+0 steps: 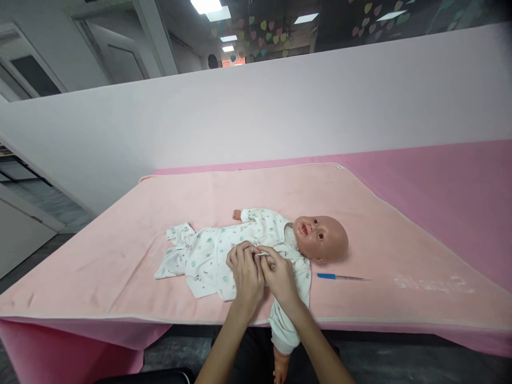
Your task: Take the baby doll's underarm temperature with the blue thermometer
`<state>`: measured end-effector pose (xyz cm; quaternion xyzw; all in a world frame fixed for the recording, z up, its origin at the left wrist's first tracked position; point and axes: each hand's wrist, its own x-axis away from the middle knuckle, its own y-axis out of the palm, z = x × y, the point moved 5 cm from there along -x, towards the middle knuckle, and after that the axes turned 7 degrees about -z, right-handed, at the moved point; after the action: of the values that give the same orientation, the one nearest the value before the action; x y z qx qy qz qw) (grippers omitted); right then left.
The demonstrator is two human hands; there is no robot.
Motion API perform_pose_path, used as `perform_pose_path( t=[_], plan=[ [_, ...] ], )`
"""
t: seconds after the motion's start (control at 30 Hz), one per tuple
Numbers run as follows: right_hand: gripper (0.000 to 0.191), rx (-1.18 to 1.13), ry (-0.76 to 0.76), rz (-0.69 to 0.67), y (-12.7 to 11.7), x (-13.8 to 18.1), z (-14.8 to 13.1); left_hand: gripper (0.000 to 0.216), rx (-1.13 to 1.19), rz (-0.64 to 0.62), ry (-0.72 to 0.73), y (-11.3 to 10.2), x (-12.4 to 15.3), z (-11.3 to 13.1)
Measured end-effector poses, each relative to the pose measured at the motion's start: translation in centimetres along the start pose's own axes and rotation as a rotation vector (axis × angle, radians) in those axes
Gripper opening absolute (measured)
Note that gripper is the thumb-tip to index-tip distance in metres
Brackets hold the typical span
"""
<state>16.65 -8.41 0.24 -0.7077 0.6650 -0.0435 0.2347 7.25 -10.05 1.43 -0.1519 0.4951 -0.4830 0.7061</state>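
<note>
A baby doll (323, 238) lies on its back, head to the right, dressed in a white patterned baby outfit (208, 250). Over the doll's chest, my left hand (246, 269) and my right hand (278, 272) meet with fingers bent. Between their fingertips they pinch a small fold of the white top's front edge. One of the doll's sleeved arms (282, 328) hangs over the table's near edge, below my right wrist. The other arm, with its small hand (237, 215), stretches toward the far side. What lies beneath my palms is hidden.
A thin tool with a blue handle (327, 276) and a slim shaft lies right of the doll, below its head. The peach blanket (372, 234) covers much of a pink surface (452, 197). A white wall (256, 117) rises behind, with a window above it.
</note>
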Motion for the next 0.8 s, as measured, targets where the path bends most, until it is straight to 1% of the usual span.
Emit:
perform_pose_path(
  t=[0.17,0.3,0.47,0.67,0.8],
  plan=[
    [0.029,0.006,-0.013,0.004,0.1,0.0,0.2,0.017,0.035,-0.015,0.002,0.1,0.0,-0.2],
    [0.03,0.006,-0.032,-0.013,0.2,0.0,0.4,0.016,0.094,0.016,0.015,-0.1,0.2,-0.3],
    [0.03,0.058,-0.008,-0.034,0.5,0.1,0.9,0.017,0.134,0.063,0.014,-0.7,0.4,-0.2],
    [0.031,0.057,-0.036,-0.021,0.5,0.2,0.8,0.019,0.138,0.108,0.029,-1.1,0.4,-0.1],
    [0.031,0.071,-0.044,-0.007,0.5,0.3,0.8,0.016,0.169,0.108,0.026,-1.0,0.4,-0.2]
  ],
)
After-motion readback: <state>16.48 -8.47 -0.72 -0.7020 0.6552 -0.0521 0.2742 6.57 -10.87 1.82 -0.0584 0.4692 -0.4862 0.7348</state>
